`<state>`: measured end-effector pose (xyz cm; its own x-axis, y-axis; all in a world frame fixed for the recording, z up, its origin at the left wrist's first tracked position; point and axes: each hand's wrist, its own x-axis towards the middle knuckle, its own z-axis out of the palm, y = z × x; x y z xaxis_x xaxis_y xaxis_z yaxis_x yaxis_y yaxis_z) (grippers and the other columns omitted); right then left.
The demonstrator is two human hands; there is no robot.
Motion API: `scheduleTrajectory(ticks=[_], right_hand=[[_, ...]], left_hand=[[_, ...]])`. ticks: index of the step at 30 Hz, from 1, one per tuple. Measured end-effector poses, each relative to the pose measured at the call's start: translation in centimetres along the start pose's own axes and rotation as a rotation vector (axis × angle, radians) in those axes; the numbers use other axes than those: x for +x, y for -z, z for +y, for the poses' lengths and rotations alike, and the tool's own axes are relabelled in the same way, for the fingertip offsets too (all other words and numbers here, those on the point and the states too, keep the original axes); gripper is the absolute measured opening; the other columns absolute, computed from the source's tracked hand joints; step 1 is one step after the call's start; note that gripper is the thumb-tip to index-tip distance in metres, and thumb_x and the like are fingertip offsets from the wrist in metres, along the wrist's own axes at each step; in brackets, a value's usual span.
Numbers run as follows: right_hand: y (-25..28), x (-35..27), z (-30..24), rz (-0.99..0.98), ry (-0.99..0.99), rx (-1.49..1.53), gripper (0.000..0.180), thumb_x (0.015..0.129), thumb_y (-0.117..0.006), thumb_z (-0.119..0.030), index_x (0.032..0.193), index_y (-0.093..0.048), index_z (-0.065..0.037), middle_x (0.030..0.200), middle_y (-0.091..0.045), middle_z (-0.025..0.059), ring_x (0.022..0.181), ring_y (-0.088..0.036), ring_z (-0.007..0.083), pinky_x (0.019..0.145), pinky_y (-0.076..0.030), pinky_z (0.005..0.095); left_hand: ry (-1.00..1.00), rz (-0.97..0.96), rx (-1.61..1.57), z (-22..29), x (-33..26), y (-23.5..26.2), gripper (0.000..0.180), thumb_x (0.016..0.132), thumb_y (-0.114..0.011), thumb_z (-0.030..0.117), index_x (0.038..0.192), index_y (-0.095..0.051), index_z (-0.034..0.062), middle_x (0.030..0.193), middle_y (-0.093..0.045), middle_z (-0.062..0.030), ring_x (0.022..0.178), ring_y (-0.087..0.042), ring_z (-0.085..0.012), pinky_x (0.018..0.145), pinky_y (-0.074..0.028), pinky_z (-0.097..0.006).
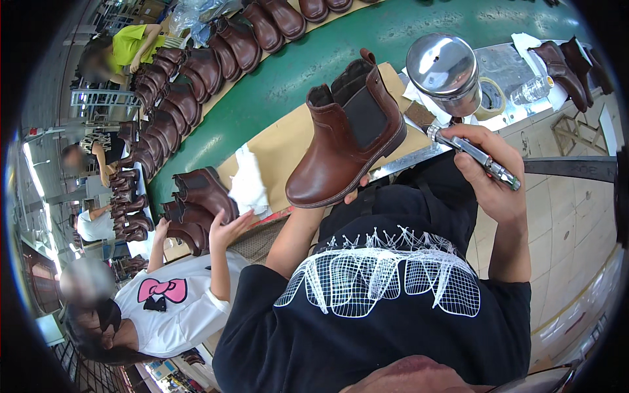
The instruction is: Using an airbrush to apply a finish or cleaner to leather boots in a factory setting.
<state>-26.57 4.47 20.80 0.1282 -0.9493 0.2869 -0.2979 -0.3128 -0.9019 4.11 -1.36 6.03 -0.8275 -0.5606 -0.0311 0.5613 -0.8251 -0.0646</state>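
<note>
A brown leather ankle boot (347,141) with dark elastic side panels is held up before me, its toe to the lower left. My left hand (355,191) is closed on it from beneath at the sole; most of its fingers are hidden behind the boot. To the right of the boot, my right hand (493,171) is wrapped round a metal spray gun (481,158). A shiny round cup (444,62) with a small hole in its lid sits at the gun's front end. The gun and the boot are apart.
On the green bench (255,108) stand long rows of brown boots (177,108). A white cloth (249,180) lies left of my boot. Tape (490,98), a plastic bottle (531,90) and more boots (563,69) are at right. A co-worker (177,288) handles boots close at my left.
</note>
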Motion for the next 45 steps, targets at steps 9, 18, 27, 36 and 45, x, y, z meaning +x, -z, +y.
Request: scheduleTrajectory(ticks=[9, 18, 27, 36, 45], right_hand=[[0.5, 1.0, -1.2, 0.026, 0.019, 0.038, 0.024, 0.09, -0.069, -0.006, 0.112, -0.067, 0.002, 0.092, -0.07, 0.0075, 0.079, -0.064, 0.0106, 0.072, -0.049, 0.0238], [0.2, 1.6, -0.9, 0.081, 0.043, 0.037, 0.021, 0.092, -0.066, -0.008, 0.112, -0.067, 0.001, 0.093, -0.069, 0.005, 0.079, -0.061, 0.0086, 0.07, -0.047, 0.0225], [0.0, 0.4, 0.5, 0.045, -0.058, 0.091, 0.021, 0.089, -0.066, -0.005, 0.11, -0.069, 0.0, 0.093, -0.069, 0.0053, 0.08, -0.06, 0.0088, 0.07, -0.047, 0.0236], [-0.8, -0.1, -0.6, 0.011, -0.002, -0.06, 0.027, 0.083, -0.074, -0.013, 0.109, -0.071, -0.005, 0.09, -0.07, 0.0054, 0.078, -0.06, 0.0154, 0.077, -0.04, 0.0281], [-0.9, -1.1, -0.4, -0.026, 0.036, -0.133, 0.026, 0.083, -0.076, -0.017, 0.106, -0.071, -0.006, 0.093, -0.071, 0.0044, 0.078, -0.061, 0.0159, 0.076, -0.039, 0.0284]], left_hand=[[-0.152, 0.267, 0.423, -2.0, 1.4, -3.9, 0.054, 0.102, -0.041, 0.046, 0.14, -0.04, 0.0087, 0.114, -0.059, -0.0292, 0.063, -0.066, -0.0415, 0.03, -0.05, -0.046], [-0.137, 0.369, 0.563, -2.0, 0.9, -3.2, 0.057, 0.101, -0.037, 0.051, 0.144, -0.035, 0.013, 0.121, -0.057, -0.0273, 0.057, -0.062, -0.0447, 0.025, -0.044, -0.042], [-0.21, 0.109, 0.323, -1.2, 0.4, -2.6, 0.064, 0.1, -0.04, 0.052, 0.149, -0.029, 0.0134, 0.137, -0.044, -0.0276, 0.078, -0.063, -0.0531, 0.043, -0.056, -0.052], [-0.221, -0.159, 0.135, 0.0, 0.5, -1.6, 0.064, 0.097, -0.056, 0.041, 0.148, -0.033, 0.0094, 0.143, -0.04, -0.0254, 0.111, -0.055, -0.0515, 0.064, -0.061, -0.057], [-0.201, -0.178, 0.122, -0.6, 0.1, -1.9, 0.065, 0.097, -0.055, 0.043, 0.148, -0.034, 0.0072, 0.141, -0.042, -0.0264, 0.109, -0.056, -0.0505, 0.064, -0.062, -0.055]])
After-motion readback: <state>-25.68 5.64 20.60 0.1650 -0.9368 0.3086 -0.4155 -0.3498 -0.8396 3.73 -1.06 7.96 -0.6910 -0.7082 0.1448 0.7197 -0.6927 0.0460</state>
